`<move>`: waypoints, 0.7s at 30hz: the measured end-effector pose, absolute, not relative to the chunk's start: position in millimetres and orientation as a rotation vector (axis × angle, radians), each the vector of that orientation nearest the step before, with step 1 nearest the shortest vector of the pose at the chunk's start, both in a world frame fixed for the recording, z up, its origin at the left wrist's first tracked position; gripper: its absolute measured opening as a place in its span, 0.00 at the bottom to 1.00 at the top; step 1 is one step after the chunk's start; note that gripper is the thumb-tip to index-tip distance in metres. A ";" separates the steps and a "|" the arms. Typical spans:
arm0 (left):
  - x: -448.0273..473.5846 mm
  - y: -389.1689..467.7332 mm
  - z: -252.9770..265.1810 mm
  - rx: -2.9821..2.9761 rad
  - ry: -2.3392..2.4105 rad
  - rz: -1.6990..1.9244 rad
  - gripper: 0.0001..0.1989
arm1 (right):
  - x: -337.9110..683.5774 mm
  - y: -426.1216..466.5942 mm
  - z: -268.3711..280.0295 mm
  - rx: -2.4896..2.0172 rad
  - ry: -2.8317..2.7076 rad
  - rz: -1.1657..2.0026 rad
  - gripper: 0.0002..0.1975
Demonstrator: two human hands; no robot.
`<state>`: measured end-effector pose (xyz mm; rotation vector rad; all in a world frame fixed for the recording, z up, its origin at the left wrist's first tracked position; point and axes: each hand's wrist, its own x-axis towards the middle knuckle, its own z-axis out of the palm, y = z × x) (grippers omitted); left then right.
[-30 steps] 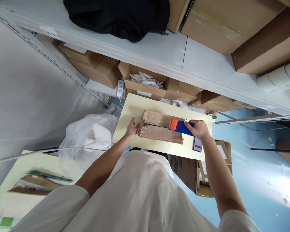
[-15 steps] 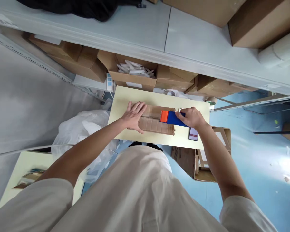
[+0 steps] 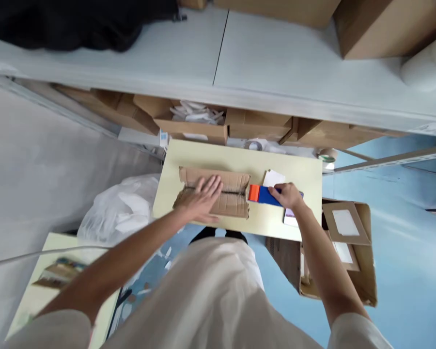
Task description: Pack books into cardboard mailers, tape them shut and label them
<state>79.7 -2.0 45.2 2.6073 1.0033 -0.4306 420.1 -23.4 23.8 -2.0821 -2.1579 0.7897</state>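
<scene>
L hand (image 3: 204, 196) lies flat, fingers a bit spread, on cardboard box (image 3: 234, 206), gripping nothing. Box sits left of ctr on the pale tbl (image 3: 203, 152), seam running L–R. R hand (image 3: 288, 195) is closed round the blue/orange tool (image 3: 264, 195), orange end at box's right edge; can't tell if touching. Phone (image 3: 289, 219) just near side of tool, partly hidden.

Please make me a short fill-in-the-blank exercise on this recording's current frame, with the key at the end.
1. The left hand lies on a brown box made of ____.
2. The right hand grips a tool coloured orange and ____.
3. The plastic bag is on the person's ____ side.
4. The floor is ____.

Missing words: cardboard; blue; left; blue.
</scene>
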 end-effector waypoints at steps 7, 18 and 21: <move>139.4 -9.5 30.0 2.626 0.845 -0.295 0.59 | 424.7 -19.0 13.1 -1.975 -2.104 0.907 0.27; 133.5 -14.1 20.9 2.548 0.939 -0.406 0.60 | 501.3 -38.2 25.7 -1.875 -2.105 1.023 0.29; 134.9 -14.9 24.1 2.550 0.966 -0.419 0.60 | 504.3 -41.6 34.2 -2.037 -2.204 0.953 0.30</move>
